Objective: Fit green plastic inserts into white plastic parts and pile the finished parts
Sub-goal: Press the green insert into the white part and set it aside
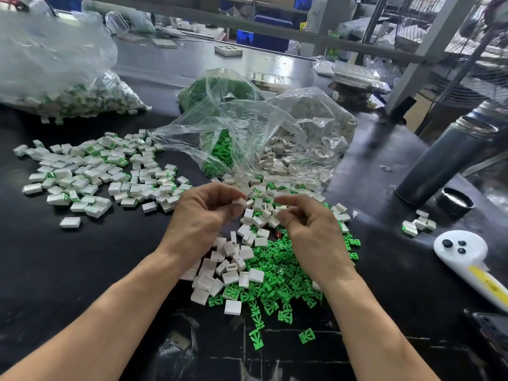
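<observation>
Hands raised over the black table (82,270), one small white plastic part pinched, ready for its green insert.

Largest first: the clear plastic bags (247,138) lie open toward the person, spilling stock within reach; the pile of finished white-and-green parts (96,174) sits to the left, well apart from the raw heap, likely to keep done work separate. Loose green plastic inserts (280,273) and empty white square shells (228,259) lie under the wrists. The left hand (203,215) pinches the small white plastic part (239,202) at its fingertips, long axis roughly level; its open side cannot be told. The right hand (308,224) is loosely curled; whether it holds an insert cannot be told.
</observation>
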{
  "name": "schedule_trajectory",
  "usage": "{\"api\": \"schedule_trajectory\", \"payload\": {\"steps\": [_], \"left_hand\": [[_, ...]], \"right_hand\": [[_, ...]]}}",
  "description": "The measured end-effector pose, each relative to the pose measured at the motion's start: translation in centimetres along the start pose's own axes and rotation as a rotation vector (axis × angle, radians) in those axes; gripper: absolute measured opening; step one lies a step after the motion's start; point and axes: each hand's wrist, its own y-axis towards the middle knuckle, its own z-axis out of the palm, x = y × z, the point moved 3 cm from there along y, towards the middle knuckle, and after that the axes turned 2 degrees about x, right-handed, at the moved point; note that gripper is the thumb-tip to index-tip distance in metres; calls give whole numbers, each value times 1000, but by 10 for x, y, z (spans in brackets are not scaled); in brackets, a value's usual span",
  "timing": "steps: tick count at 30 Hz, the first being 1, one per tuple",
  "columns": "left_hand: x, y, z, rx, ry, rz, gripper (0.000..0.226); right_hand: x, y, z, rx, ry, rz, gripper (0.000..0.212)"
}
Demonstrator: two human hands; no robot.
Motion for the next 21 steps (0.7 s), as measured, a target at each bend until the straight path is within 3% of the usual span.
{"api": "schedule_trajectory", "payload": {"steps": [9, 13, 21], "left_hand": [[-1, -4, 6, 74, -98, 3, 20], [-4, -6, 5, 81, -66, 1, 15], [-2, -6, 6, 44, 16, -2, 11]], "right_hand": [[2, 0, 7, 11, 177, 46, 15], [2, 0, 10, 18, 207, 52, 8], [-1, -1, 13, 39, 244, 60, 15]]}}
